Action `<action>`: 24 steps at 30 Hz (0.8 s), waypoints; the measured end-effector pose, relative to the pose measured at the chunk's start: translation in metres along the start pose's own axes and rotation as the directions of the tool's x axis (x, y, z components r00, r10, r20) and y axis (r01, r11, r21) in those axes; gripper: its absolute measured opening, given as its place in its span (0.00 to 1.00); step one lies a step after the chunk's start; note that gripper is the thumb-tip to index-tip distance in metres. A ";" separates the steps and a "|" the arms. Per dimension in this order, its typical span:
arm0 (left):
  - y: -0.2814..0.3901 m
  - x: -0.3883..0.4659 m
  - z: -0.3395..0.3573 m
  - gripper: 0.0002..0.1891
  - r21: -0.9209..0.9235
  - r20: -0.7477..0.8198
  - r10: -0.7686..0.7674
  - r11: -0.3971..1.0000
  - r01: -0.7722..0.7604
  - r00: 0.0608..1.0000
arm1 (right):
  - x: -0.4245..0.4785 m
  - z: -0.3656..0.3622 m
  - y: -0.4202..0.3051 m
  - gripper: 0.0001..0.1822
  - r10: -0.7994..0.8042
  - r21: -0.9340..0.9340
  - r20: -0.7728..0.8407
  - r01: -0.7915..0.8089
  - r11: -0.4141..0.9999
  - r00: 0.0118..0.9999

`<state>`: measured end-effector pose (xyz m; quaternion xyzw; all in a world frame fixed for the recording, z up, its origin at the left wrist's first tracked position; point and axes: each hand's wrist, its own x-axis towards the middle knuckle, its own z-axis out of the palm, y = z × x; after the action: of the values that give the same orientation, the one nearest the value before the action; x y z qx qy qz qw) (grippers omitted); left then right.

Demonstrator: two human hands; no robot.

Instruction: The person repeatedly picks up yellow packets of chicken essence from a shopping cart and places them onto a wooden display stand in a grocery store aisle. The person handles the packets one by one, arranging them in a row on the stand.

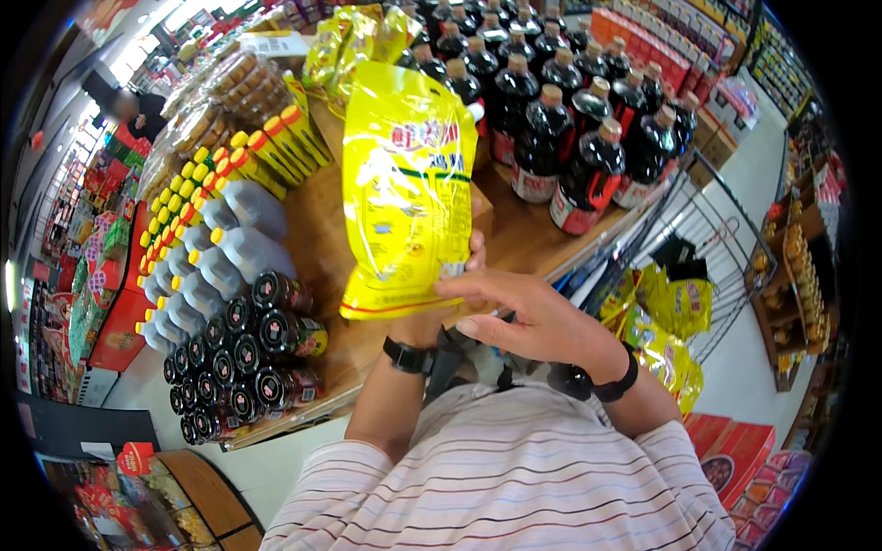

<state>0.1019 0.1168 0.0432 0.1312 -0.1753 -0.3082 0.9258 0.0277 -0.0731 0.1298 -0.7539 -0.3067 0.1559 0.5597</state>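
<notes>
A yellow plastic seasoning pouch [406, 200] stands up before me over the wooden display table [317, 227]. My left hand [475, 251] holds it from behind and below; most of that hand is hidden by the pouch, with fingertips showing at its right edge. My right hand [524, 310] is at the pouch's lower right corner, fingertips against the edge, thumb apart and pointing left. Both wrists wear black bands. Similar yellow pouches [344, 48] lie at the table's far side, behind the held one.
Dark sauce bottles [544, 138] crowd the table's right. Black-lidded jars [275, 330], grey jugs [251, 251] and yellow bottles [275, 141] fill its left. A wire shopping cart [734, 255] with yellow bags [672, 296] is at right. A person [141, 113] stands far left.
</notes>
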 end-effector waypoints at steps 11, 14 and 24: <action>0.061 0.013 -0.012 0.27 0.789 -0.284 0.554 0.599 -0.138 0.782 | 0.071 -0.039 0.009 0.35 0.255 0.176 0.051 -0.260 0.950 0.966; 0.084 0.017 -0.021 0.28 0.917 -0.188 0.645 0.385 -0.103 0.741 | 0.106 -0.047 0.010 0.37 0.371 0.027 0.054 -0.372 0.928 0.927; 0.147 0.017 -0.062 0.29 0.993 -0.062 0.749 -0.020 0.116 0.660 | 0.189 -0.038 0.034 0.23 0.362 0.203 0.019 -0.358 0.911 0.932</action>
<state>0.2165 0.2283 0.0431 0.7541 -0.0481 0.2043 0.6223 0.2037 0.0129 0.1302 -0.7377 -0.1398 0.2796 0.5984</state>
